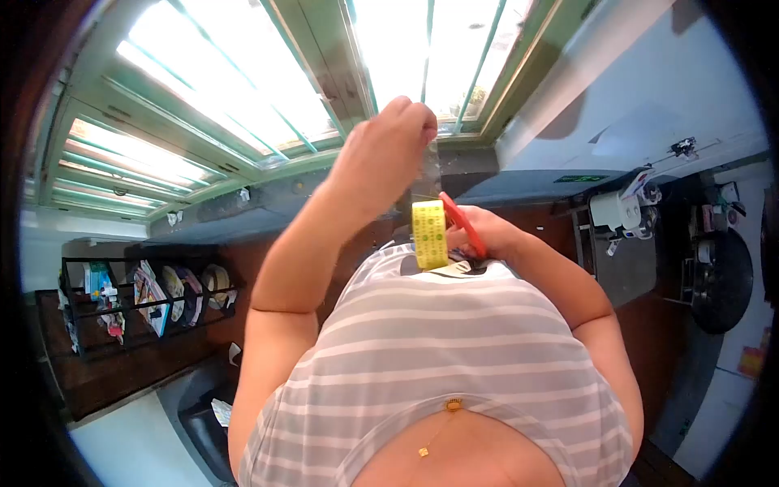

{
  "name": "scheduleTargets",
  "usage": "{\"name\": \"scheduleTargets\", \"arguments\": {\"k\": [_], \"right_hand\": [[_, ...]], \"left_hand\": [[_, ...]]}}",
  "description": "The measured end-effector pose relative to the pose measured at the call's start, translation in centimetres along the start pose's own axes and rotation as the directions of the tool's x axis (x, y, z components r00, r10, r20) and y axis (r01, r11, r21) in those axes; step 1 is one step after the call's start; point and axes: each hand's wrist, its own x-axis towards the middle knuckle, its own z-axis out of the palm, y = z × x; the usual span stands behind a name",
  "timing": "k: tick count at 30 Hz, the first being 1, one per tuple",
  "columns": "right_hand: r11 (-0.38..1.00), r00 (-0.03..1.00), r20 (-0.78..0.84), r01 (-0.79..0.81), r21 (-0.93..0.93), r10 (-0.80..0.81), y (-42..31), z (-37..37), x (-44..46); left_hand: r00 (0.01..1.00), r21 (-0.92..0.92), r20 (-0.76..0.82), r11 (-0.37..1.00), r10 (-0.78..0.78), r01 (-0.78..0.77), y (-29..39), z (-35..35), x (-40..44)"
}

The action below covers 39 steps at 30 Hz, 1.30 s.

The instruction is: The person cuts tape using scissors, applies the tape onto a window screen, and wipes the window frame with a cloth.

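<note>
My left hand (391,146) is raised in front of the window, its fingers pinched on the upper end of a clear tape strip (432,166). The strip runs down to a roll of tape (430,235) with a yellow printed inner band, close to my striped shirt (446,325). My right hand (491,231) is closed at the roll's right side. Beside the roll, at the same fingers, is a red plastic piece (464,226); its exact kind I cannot make out. My right fingertips are partly hidden behind the roll and the red piece.
Green-framed windows (324,73) with bars stand ahead, above a grey sill (284,195). At the left, a black rack (130,304) holds books and hats. To the right are a white appliance (617,213) and a round black object (720,280).
</note>
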Motion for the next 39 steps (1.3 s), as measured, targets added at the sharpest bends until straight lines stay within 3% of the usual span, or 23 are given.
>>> {"name": "scheduleTargets", "arguments": {"k": [5, 6, 8, 11, 12, 15, 17, 19, 22, 25, 29, 33, 38, 39], "right_hand": [[0.995, 0.984, -0.161, -0.058, 0.076, 0.070, 0.8, -1.3, 0.5], [0.989, 0.983, -0.185, 0.013, 0.150, 0.016, 2.1, -2.4, 1.8], [0.996, 0.961, -0.269, 0.083, 0.043, -0.068, 2.1, -3.8, 3.0], [0.989, 0.869, -0.473, 0.113, -0.095, -0.145, 3.5, -7.3, 5.5], [0.981, 0.820, -0.542, 0.117, -0.154, -0.183, 4.2, -8.3, 6.2], [0.964, 0.684, -0.704, -0.002, -0.265, -0.192, 11.6, -15.7, 11.5], [0.938, 0.499, -0.826, -0.072, -0.339, -0.261, 16.7, -18.8, 14.9], [0.931, 0.455, -0.845, -0.083, -0.354, -0.281, 15.3, -17.8, 14.8], [0.975, 0.407, -0.888, 0.032, -0.220, -0.214, 18.6, -19.1, 16.7], [0.943, 0.573, -0.820, 0.276, 0.184, -0.007, 22.1, -20.4, 16.9], [0.938, 0.537, -0.842, 0.317, 0.140, -0.056, 25.8, -21.6, 17.7], [0.990, 0.524, -0.840, 0.080, -0.120, -0.144, 28.4, -22.6, 17.4], [0.881, 0.538, -0.800, -0.204, -0.427, -0.264, 28.7, -22.6, 16.3], [0.883, 0.552, -0.803, -0.234, -0.406, -0.223, 29.2, -22.9, 16.3]], "left_hand": [[0.982, -0.165, 0.178, 0.986, 0.064, -0.034, 0.4, -2.3, 0.3], [0.979, -0.148, 0.190, 0.988, 0.077, -0.049, 0.3, -2.1, 0.4], [0.970, -0.119, 0.220, 0.990, 0.106, -0.082, -0.4, -0.9, 0.6], [0.920, -0.005, 0.071, 0.922, 0.386, -0.386, -3.3, 3.2, 0.8], [0.910, -0.010, 0.017, 0.910, 0.414, -0.414, -4.3, 4.5, 0.8], [0.987, -0.239, 0.075, 0.964, 0.139, -0.118, -10.1, 11.8, 0.3], [0.977, -0.248, 0.109, 0.956, 0.186, -0.154, -11.7, 15.3, 1.1], [0.955, -0.183, 0.151, 0.957, 0.254, -0.226, -13.7, 18.5, 1.5], [0.951, -0.176, 0.247, 0.974, 0.186, -0.144, -15.9, 22.6, 1.8], [0.925, -0.134, 0.336, 0.981, 0.177, -0.139, -18.7, 26.7, 2.6], [0.849, -0.085, 0.468, 0.968, 0.247, -0.235, -21.9, 30.2, 4.7], [0.785, -0.051, 0.578, 0.970, 0.223, -0.238, -23.1, 31.7, 6.6], [0.767, -0.027, 0.598, 0.962, 0.233, -0.272, -25.2, 34.5, 8.9], [0.761, -0.030, 0.604, 0.961, 0.237, -0.276, -25.4, 35.1, 9.3]]}}
